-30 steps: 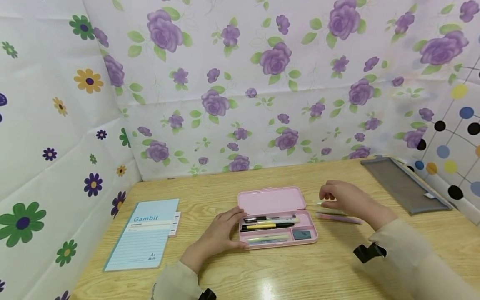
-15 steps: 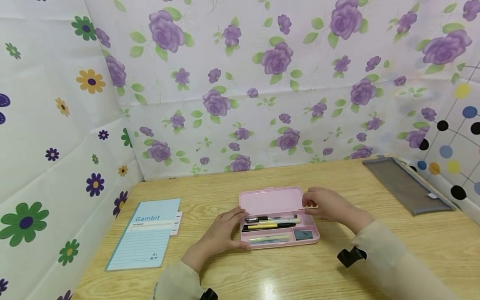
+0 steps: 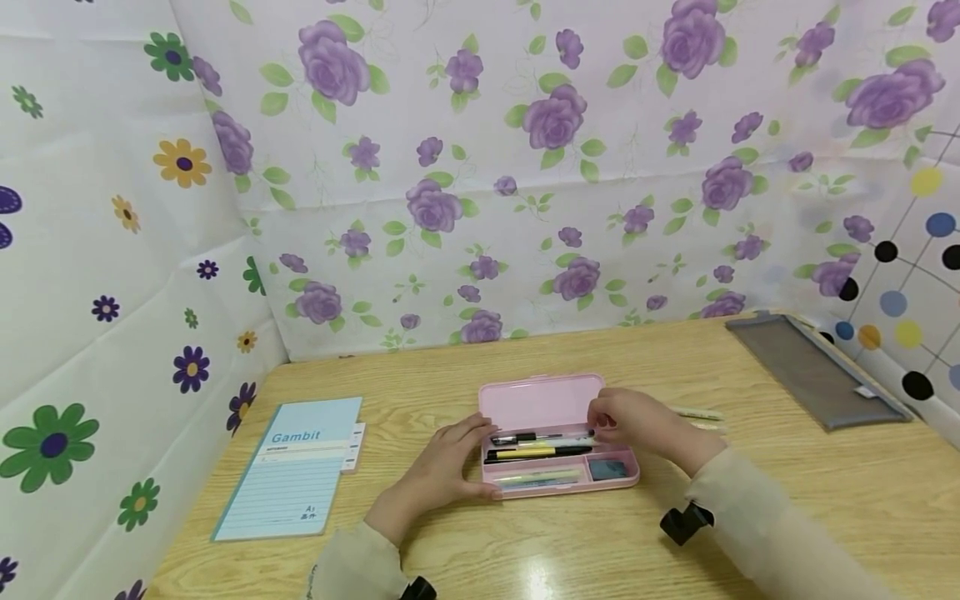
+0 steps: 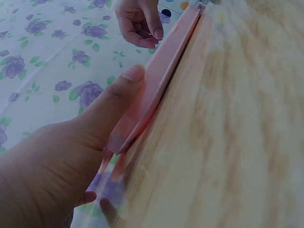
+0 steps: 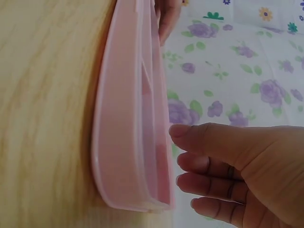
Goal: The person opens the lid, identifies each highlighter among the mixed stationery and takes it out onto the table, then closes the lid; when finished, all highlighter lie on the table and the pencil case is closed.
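A pink pencil case (image 3: 540,400) lies with its lid back on the wooden table. Its tray holds a black pen (image 3: 525,437), a yellow-and-black pen (image 3: 536,453), several pale pens and a dark grey-blue eraser (image 3: 607,469). My left hand (image 3: 438,471) grips the case's left end, thumb along the front side and fingers at the back. In the left wrist view the thumb lies against the pink wall. My right hand (image 3: 637,421) hovers at the tray's back right, fingers bent and thumb close to them. Anything between its fingertips is hidden; the right wrist view shows no object there.
Pale pens (image 3: 697,412) lie right of the case, partly behind the right hand. A light blue notebook (image 3: 292,467) with a small white card (image 3: 352,447) under its edge is at left. A grey mesh pouch (image 3: 817,371) lies at the far right.
My right hand has moved left from the loose pens to the case, then slightly further over its tray. The left hand keeps its grip on the case.
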Tool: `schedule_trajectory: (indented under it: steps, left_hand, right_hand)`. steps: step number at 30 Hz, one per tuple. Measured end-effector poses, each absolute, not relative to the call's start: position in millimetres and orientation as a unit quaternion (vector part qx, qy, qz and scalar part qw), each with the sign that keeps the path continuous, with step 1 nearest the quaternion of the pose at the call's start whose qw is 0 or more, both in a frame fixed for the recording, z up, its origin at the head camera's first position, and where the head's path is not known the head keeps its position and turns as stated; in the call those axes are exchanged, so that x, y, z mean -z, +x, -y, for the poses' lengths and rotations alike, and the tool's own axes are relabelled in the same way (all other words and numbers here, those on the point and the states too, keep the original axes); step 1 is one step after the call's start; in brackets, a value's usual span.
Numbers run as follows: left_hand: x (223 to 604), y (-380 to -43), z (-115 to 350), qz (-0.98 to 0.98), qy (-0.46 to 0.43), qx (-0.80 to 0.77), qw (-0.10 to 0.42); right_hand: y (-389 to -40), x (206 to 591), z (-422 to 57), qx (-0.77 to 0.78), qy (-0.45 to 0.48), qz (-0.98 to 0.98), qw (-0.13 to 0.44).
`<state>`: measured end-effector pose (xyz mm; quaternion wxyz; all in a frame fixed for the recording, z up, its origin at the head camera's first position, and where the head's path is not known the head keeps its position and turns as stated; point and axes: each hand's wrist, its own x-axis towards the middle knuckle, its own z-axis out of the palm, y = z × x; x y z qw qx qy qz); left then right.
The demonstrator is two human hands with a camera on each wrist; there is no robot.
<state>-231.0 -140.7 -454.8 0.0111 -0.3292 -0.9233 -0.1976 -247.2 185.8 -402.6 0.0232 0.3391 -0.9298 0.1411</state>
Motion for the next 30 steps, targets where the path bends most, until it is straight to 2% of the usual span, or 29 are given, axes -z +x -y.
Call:
schedule_trajectory:
  steps: [12, 30]
  left_hand:
    - [454, -231, 141, 0.924, -0.331, 0.190, 0.017]
    - [452, -230, 139, 0.928, -0.322, 0.186, 0.008]
  right_hand:
    - [-243, 411, -180, -0.129, 0.341, 0.931, 0.020]
    - [-244, 420, -174, -0.059, 0.334, 0.939, 0.056]
